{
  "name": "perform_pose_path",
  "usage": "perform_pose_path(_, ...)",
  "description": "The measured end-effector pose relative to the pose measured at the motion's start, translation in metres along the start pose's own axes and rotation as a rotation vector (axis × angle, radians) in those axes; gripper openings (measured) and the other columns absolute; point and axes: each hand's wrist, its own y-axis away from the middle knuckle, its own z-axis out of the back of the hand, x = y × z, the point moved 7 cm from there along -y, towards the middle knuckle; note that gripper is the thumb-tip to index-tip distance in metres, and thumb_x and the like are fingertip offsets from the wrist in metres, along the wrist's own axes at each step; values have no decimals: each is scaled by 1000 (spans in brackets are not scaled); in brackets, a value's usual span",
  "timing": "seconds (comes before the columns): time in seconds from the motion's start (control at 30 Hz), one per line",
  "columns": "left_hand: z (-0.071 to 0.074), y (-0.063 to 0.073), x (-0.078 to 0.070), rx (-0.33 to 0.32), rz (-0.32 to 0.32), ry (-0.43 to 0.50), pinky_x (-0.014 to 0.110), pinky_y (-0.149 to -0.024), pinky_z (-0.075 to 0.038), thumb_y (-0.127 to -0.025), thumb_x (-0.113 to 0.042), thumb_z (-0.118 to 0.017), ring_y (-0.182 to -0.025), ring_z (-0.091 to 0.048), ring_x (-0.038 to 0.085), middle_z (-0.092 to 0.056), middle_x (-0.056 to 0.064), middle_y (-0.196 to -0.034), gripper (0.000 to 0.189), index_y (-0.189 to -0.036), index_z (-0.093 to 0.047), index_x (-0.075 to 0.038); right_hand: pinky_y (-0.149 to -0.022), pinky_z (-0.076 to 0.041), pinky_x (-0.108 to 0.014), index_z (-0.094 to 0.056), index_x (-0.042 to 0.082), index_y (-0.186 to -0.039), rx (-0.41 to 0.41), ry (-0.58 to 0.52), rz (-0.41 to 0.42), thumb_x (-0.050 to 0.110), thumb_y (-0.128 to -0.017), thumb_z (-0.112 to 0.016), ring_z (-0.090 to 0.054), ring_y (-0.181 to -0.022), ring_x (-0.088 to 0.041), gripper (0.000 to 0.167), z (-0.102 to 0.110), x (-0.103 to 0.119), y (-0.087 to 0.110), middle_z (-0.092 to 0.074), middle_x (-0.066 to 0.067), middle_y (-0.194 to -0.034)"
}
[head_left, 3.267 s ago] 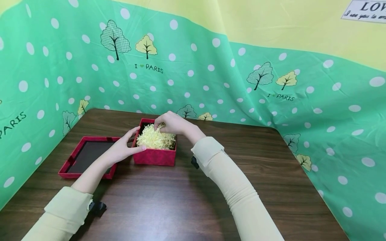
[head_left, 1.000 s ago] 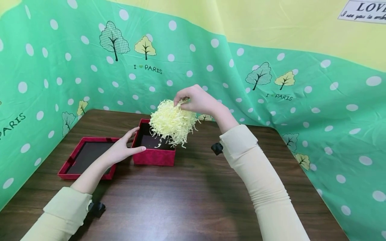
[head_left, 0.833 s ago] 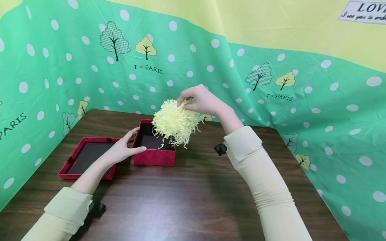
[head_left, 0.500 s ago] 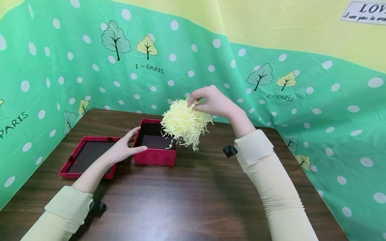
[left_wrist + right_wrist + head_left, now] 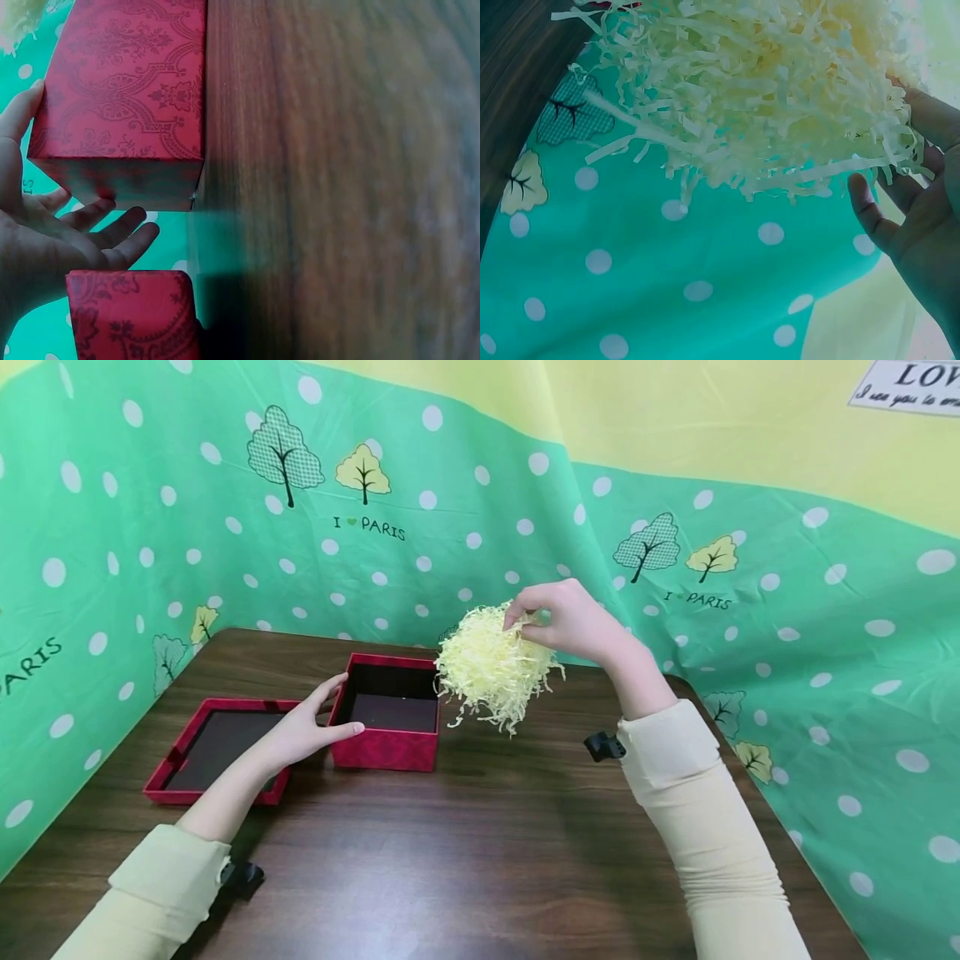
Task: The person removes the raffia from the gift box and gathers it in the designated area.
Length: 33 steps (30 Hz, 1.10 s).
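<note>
My right hand (image 5: 573, 622) pinches a fluffy clump of pale yellow shredded paper (image 5: 491, 664) and holds it in the air, right of the red box (image 5: 386, 750). Loose strands hang below it; in the right wrist view the shredded paper (image 5: 757, 97) fills the upper part, with the fingers at its right edge. The box stands uncovered, its dark inside showing a few tiny scraps. My left hand (image 5: 307, 731) rests at the box's left side, thumb on the front rim. The left wrist view shows that hand's fingers (image 5: 124, 229) spread and fairly straight beside the patterned box (image 5: 124, 82).
A red lid (image 5: 161, 785) with a dark inside lies upturned left of the box, partly behind the left forearm. Everything stands on a dark wooden table (image 5: 450, 877). A green dotted cloth (image 5: 465, 560) hangs behind the table and along both sides.
The right hand has pulled the shredded paper up out of the box and carried it rightward, past the box's right wall. The left hand, box and lid have stayed in place.
</note>
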Motion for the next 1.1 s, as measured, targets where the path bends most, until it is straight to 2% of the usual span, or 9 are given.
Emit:
perform_pose_path(0.33,-1,2,0,3,-1,24,62,-102,-32,-82,-48,-69,-138,-23,39,-18,11,-155,93,-152,-10,-29,-69,-47,-32,-71,13,-86,-75,19,-7,-10,-76,-65,-62,-79,-12,26,13,-13,32,-71,1,-88)
perform_pose_path(0.7,0,1,1,-5,14,4,63,-101,-33,-80,-54,-68,-138,-24,41,-18,12,-155,95,-152,-10,-31,-65,-42,-18,-71,14,-86,-168,44,-14,-13,-72,-64,-62,-81,-10,31,26,-27,64,-71,1,-88)
perform_pose_path(0.9,0,2,0,-11,11,10,63,-101,-33,-81,-53,-68,-138,-24,40,-19,12,-155,94,-152,-11,-31,-69,-38,-13,-70,14,-85,-202,79,-53,-12,-73,-63,-66,-99,-19,29,29,-42,81,-71,2,-87)
perform_pose_path(1.1,0,2,0,-12,7,18,62,-102,-32,-81,-52,-68,-138,-24,40,-20,12,-155,93,-152,-11,-31,-67,-40,-14,-71,12,-86,-236,111,-117,-10,-73,-67,-54,-77,-1,25,31,-58,100,-71,-2,-89)
